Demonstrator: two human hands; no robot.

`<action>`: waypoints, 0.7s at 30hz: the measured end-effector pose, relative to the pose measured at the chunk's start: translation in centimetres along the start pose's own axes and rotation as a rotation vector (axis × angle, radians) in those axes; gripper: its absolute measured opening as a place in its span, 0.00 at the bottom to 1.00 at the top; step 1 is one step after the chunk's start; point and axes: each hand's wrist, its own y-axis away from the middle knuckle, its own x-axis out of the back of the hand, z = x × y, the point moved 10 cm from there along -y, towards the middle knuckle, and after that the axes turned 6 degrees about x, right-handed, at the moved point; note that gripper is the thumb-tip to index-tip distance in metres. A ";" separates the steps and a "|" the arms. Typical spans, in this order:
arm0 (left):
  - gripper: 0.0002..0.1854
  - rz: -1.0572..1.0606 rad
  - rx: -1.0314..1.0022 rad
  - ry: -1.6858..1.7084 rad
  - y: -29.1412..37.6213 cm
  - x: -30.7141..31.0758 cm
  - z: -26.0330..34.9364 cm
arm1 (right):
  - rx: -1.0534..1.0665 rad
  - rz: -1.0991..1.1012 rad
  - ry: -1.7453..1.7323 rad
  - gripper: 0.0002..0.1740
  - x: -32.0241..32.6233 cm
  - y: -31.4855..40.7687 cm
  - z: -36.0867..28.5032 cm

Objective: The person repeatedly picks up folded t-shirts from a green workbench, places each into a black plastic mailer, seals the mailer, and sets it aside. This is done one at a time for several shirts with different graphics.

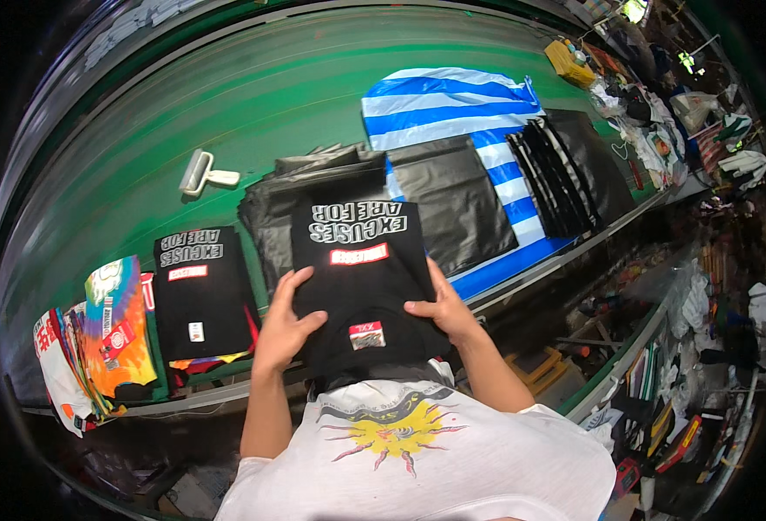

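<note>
Between both hands is a folded black T-shirt (363, 286) with printed lettering and a red-and-white tag near its collar. My left hand (284, 320) grips its left edge, thumb on top. On the right edge, my right hand (451, 303) holds it the same way. Behind the shirt lies a stack of black plastic bags (318, 172), partly covered by it. A flat black plastic bag (451, 202) lies to the right on a blue-and-white striped plastic sheet (448, 98). Another folded black T-shirt (200, 293) with matching print tops a pile on the left.
A lint roller (204, 174) lies on the green table (291, 78). Folded tie-dye shirts (122, 332) and a white shirt (64, 365) sit at the left end. Packed black bundles (552, 182) stand at right, before cluttered bags and cloth (656, 137).
</note>
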 end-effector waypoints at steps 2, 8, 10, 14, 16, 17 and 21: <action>0.48 -0.057 -0.006 -0.077 -2.6 -6.0 1.5 | 0.067 -0.007 0.074 0.59 5.9 -1.0 -1.4; 0.50 -0.053 -0.139 0.148 -8.1 -17.5 7.8 | 0.208 0.049 0.325 0.57 20.1 -3.7 -10.9; 0.47 -0.023 -0.170 0.303 -9.3 -20.1 10.0 | 0.246 0.068 0.186 0.53 23.2 -4.3 -13.2; 0.41 0.048 0.251 0.638 -13.0 -26.1 1.0 | 0.016 0.123 -0.029 0.56 31.3 -6.2 -6.3; 0.38 0.084 0.400 0.450 -14.0 -28.2 -4.3 | -0.200 0.135 0.127 0.53 33.8 -6.1 -0.9; 0.36 0.077 0.422 0.397 -14.5 -29.2 -6.2 | -0.148 0.100 0.184 0.48 34.3 -6.3 0.7; 0.31 0.110 0.283 0.048 -15.5 -29.8 -7.6 | -0.170 0.098 0.318 0.23 36.3 -7.9 2.9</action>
